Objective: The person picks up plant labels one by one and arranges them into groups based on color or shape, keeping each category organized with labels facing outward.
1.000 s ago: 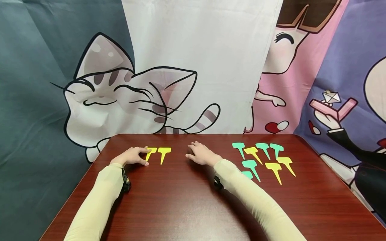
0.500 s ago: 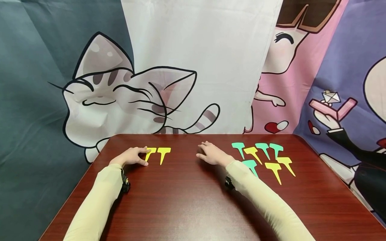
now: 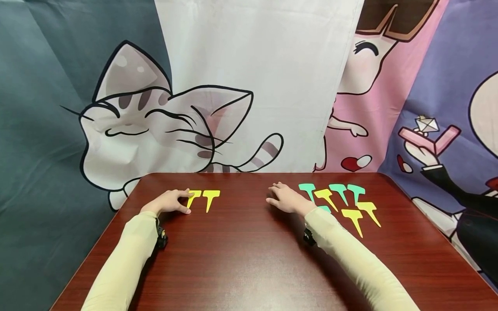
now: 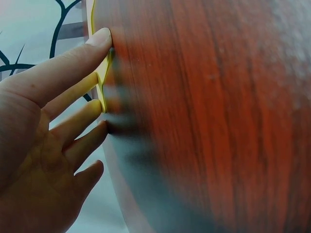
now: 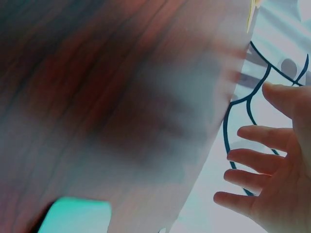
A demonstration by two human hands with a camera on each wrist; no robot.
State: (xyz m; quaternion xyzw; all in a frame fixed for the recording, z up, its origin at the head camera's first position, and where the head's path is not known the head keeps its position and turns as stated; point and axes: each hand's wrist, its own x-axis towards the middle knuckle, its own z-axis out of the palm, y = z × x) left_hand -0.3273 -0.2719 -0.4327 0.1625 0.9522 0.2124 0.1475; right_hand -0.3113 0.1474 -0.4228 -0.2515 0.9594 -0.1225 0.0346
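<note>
Along the bench (image 3: 233,259), right hand (image 3: 287,199) has been shifted rightward, now near the mixed tags (image 3: 352,215); fingers spread, nothing held. Left hand (image 3: 168,201) is unmoved, straight fingers rested on the leftmost yellow tag (image 3: 196,193). Second yellow tag (image 3: 211,193) lies just beside; the pair is judged one-hand-tended.

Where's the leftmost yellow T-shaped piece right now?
In the head view, the leftmost yellow piece lies on the left of the table, partly covered by the left hand, with a second yellow piece just to its right.
</note>
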